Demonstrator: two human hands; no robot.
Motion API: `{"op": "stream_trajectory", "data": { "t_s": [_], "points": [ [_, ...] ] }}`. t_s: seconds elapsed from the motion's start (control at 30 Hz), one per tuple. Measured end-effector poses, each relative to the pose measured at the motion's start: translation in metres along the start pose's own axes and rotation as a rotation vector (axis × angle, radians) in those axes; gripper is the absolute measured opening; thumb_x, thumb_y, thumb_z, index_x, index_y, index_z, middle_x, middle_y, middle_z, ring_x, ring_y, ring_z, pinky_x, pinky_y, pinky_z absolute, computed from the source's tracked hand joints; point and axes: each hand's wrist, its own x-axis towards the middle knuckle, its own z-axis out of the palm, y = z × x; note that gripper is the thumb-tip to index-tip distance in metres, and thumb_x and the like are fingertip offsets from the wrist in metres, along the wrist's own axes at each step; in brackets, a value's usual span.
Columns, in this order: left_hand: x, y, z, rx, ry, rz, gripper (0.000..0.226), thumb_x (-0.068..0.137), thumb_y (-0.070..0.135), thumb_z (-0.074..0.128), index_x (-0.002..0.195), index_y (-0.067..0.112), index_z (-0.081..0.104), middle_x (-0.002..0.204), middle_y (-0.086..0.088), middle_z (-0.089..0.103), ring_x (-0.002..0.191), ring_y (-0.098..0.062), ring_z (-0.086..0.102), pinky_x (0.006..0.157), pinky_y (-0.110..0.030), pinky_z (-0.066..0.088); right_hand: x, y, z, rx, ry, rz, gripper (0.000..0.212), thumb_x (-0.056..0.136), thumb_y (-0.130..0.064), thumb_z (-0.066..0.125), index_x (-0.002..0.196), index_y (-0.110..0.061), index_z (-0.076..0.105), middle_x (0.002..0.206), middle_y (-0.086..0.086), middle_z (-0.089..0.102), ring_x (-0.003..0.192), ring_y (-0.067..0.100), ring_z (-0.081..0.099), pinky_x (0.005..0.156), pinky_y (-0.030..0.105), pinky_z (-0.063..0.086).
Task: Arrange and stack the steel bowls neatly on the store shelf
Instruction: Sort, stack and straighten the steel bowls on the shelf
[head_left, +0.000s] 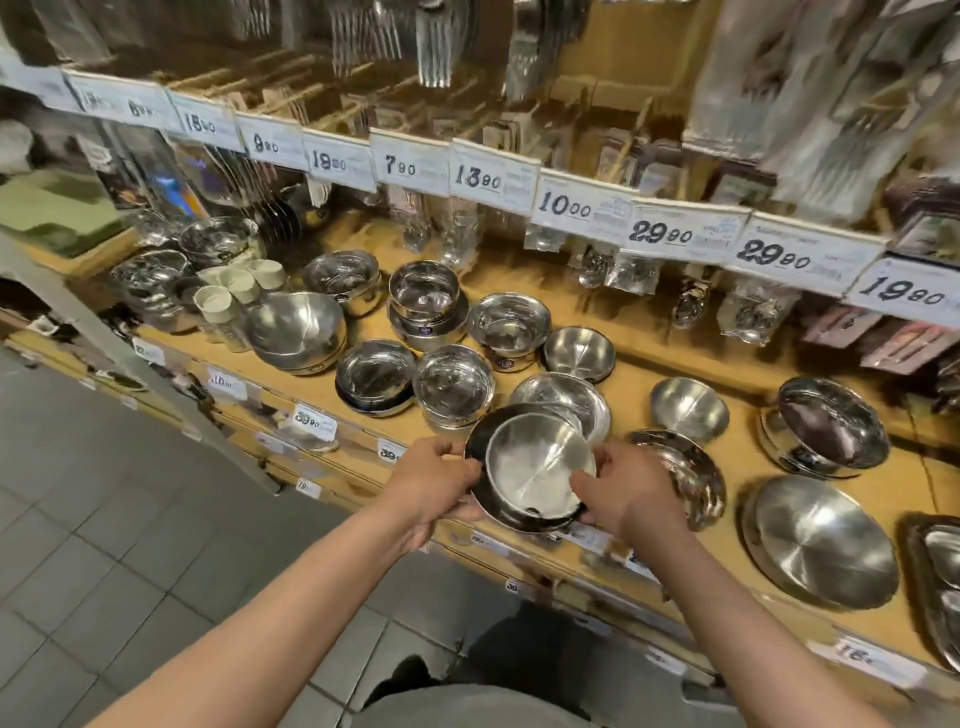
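Both my hands hold a nested pair of steel bowls at the shelf's front edge.

My left hand (441, 483) curls round the larger outer bowl (480, 488) at its left rim; my right hand (626, 491) pinches the smaller bowl (537, 470) sitting inside it. Just behind, more steel bowls (415, 306) stand in stacks on the wooden shelf (649, 374).

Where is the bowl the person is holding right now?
The held bowl sits low in the middle of the head view, gripped between both hands over the shelf's front edge, just in front of a tilted steel bowl.
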Motion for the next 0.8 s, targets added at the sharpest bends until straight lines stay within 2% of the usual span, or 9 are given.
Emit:
{"op": "stream_trajectory", "data": {
  "t_s": [0.07,0.17,0.23,0.3,0.37,0.4,0.5,0.63,0.8],
  "points": [
    [0.007,0.003,-0.024,0.031,-0.017,0.003,0.012,0.092,-0.007,0.061,0.096,0.004,0.063,0.062,-0.003,0.072,0.057,-0.016,0.073,0.045,-0.025,0.058,-0.001,-0.015,0.014,-0.021,0.042,-0.008,0.028,0.088,-0.026,0.065,0.109,-0.008,0.07,0.099,0.012,0.072,0.079,0.022,0.062,0.066,0.028,0.042],
    [0.021,0.008,-0.053,0.056,-0.041,0.009,0.013,0.091,-0.006,0.061,0.09,0.007,0.062,0.077,-0.009,0.071,0.062,-0.017,0.074,0.048,-0.029,0.06,-0.004,-0.037,0.03,0.042,0.082,-0.008,0.037,0.089,-0.027,0.067,0.124,-0.015,0.068,0.102,0.008,0.075,0.091,0.024,0.069,0.074,0.029,0.046],
    [0.03,0.013,-0.067,0.061,-0.067,0.016,0.015,0.09,-0.007,0.06,0.089,0.008,0.06,0.072,-0.007,0.071,0.061,-0.019,0.074,0.048,-0.03,0.061,-0.007,-0.048,0.035,0.157,0.132,-0.02,0.029,0.09,-0.021,0.068,0.119,-0.02,0.069,0.086,0.002,0.075,0.069,0.016,0.073,0.063,0.027,0.055],
    [0.037,0.017,-0.08,0.071,-0.077,0.01,0.017,0.089,-0.008,0.06,0.085,0.008,0.058,0.065,-0.005,0.07,0.057,-0.018,0.072,0.048,-0.031,0.061,-0.011,-0.054,0.035,0.311,0.175,-0.013,0.019,0.092,-0.012,0.067,0.104,-0.026,0.071,0.074,-0.002,0.073,0.052,0.01,0.071,0.05,0.027,0.058],
    [0.043,0.022,-0.091,0.073,-0.084,-0.02,0.012,0.09,-0.007,0.062,0.09,0.005,0.062,0.074,-0.008,0.073,0.057,-0.016,0.073,0.047,-0.028,0.06,-0.017,-0.053,0.032,0.493,0.194,0.038,0.024,0.093,-0.008,0.065,0.096,-0.031,0.07,0.072,0.002,0.075,0.055,0.018,0.074,0.057,0.037,0.063],
    [0.046,0.024,-0.097,0.065,-0.087,-0.03,0.01,0.091,-0.006,0.062,0.092,0.004,0.062,0.078,-0.011,0.074,0.057,-0.016,0.073,0.047,-0.026,0.059,-0.019,-0.051,0.03,0.584,0.203,0.067,0.022,0.093,-0.006,0.064,0.097,-0.025,0.072,0.074,0.004,0.077,0.057,0.023,0.075,0.058,0.036,0.062],
    [0.056,0.035,-0.111,0.022,-0.084,-0.021,0.017,0.094,-0.008,0.056,0.082,0.005,0.056,0.061,-0.007,0.072,0.053,-0.018,0.072,0.046,-0.025,0.059,-0.023,-0.035,0.022,0.76,0.277,0.14,0.02,0.093,0.0,0.061,0.098,-0.013,0.075,0.084,0.012,0.078,0.061,0.025,0.074,0.054,0.028,0.06],
    [0.066,0.053,-0.122,0.017,-0.064,-0.007,0.014,0.093,-0.01,0.054,0.088,0.003,0.056,0.093,-0.024,0.07,0.065,-0.025,0.073,0.045,-0.023,0.058,-0.024,-0.011,0.017,0.829,0.362,0.218,0.019,0.094,-0.001,0.063,0.101,-0.016,0.072,0.082,0.005,0.079,0.065,0.022,0.076,0.056,0.025,0.062],
    [0.078,0.07,-0.123,0.013,-0.051,0.012,0.009,0.095,-0.01,0.055,0.092,-0.001,0.058,0.113,-0.031,0.069,0.076,-0.027,0.073,0.047,-0.022,0.059,-0.022,0.025,0.012,0.849,0.463,0.334,0.018,0.094,0.0,0.063,0.107,-0.011,0.069,0.098,0.011,0.073,0.062,0.019,0.075,0.053,0.023,0.06]
  ]
}}
